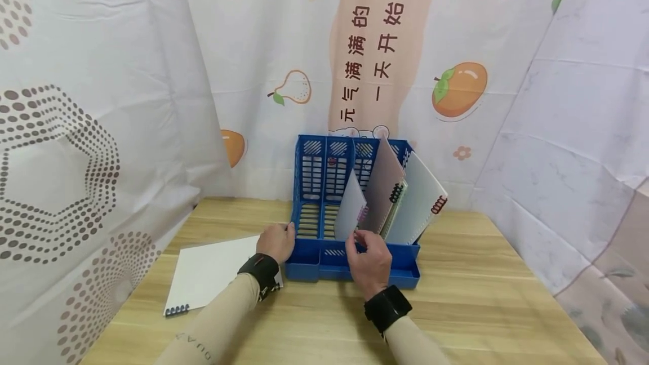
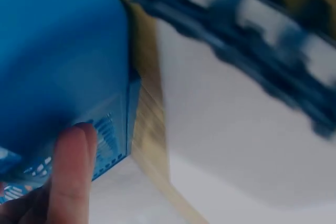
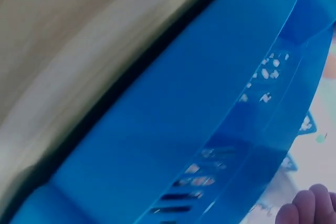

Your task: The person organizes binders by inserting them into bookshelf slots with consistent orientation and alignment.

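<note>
A blue desk file organizer (image 1: 304, 266) with upright slots and a front tray stands at mid-table. My left hand (image 1: 276, 243) grips its left side wall near the front; in the left wrist view a finger (image 2: 72, 166) lies against the blue plastic. A small white notebook (image 1: 349, 207) with purple rings leans in a middle slot. At its lower front corner my right hand (image 1: 372, 261) pinches it with thumb and fingertips. The right wrist view shows curled fingers (image 3: 310, 208) past the organizer's front; the notebook is hidden there.
Right of the small notebook, a pinkish notebook (image 1: 380, 190) with black rings and a pale one (image 1: 421, 196) with red rings stand in the organizer. A white notebook (image 1: 213, 272) with dark blue rings lies flat at left, partly under the left arm. A printed curtain (image 1: 263, 27) hangs behind.
</note>
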A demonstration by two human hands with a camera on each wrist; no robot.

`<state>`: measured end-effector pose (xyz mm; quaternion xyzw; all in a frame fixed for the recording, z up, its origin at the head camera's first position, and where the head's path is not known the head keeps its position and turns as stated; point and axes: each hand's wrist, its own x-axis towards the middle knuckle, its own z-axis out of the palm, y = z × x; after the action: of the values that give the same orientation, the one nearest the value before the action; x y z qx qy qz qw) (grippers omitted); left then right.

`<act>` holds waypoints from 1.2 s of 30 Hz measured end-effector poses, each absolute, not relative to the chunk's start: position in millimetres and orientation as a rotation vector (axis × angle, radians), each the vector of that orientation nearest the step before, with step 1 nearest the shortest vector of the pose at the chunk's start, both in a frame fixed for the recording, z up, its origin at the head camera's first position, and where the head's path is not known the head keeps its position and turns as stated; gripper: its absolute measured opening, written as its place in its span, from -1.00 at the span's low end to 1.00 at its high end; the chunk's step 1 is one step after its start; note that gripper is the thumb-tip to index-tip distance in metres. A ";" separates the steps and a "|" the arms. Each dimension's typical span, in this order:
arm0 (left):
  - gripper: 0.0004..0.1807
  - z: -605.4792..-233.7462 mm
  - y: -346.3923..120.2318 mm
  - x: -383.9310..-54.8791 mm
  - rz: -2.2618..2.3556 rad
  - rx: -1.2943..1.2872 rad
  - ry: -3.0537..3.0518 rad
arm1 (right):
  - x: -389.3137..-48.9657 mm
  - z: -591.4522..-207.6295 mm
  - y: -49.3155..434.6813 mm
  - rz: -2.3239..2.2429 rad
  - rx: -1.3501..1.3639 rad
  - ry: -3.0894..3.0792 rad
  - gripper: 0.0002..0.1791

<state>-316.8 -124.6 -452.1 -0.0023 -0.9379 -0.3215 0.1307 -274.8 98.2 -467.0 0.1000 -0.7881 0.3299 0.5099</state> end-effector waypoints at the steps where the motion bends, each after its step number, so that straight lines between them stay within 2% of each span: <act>1: -0.45 -452.3 -126.6 -315.7 -0.917 -0.001 -2.728 | -273.8 -467.0 95.7 0.783 0.276 -1.907 -0.85; 4: -0.39 -452.8 -134.4 -310.4 -0.888 -0.014 -2.732 | -271.3 -466.7 87.5 0.764 0.406 -1.925 -0.89; 7: -0.43 -456.4 -144.8 -303.2 -0.815 -0.073 -2.703 | -269.7 -467.1 78.9 0.767 0.566 -1.931 -0.91; 13: -0.45 -460.3 -175.0 -276.4 -0.532 -0.187 -2.707 | -265.3 -466.7 57.6 0.740 0.848 -1.985 -0.82; 18: -0.45 -460.2 -201.8 -254.6 -0.343 -0.281 -2.719 | -261.3 -461.4 39.2 0.691 0.992 -2.043 -0.71; 27: -0.47 -466.6 -238.6 -223.4 -0.234 -0.393 -2.782 | -255.8 -454.8 10.5 0.542 1.167 -2.042 -0.66; 31: -0.40 -468.9 -259.0 -212.2 -0.126 -0.472 -2.805 | -253.3 -452.9 -1.9 0.478 1.218 -2.088 -0.63; 36: -0.22 -475.1 -282.4 -203.8 -0.015 -0.545 -2.842 | -249.5 -453.3 -18.8 0.314 1.246 -2.162 -0.52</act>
<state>-203.8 -282.4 -475.1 -0.1869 -0.9746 -0.0052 0.1237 -249.5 -18.8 -453.3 0.4712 -0.8179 0.1188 0.3081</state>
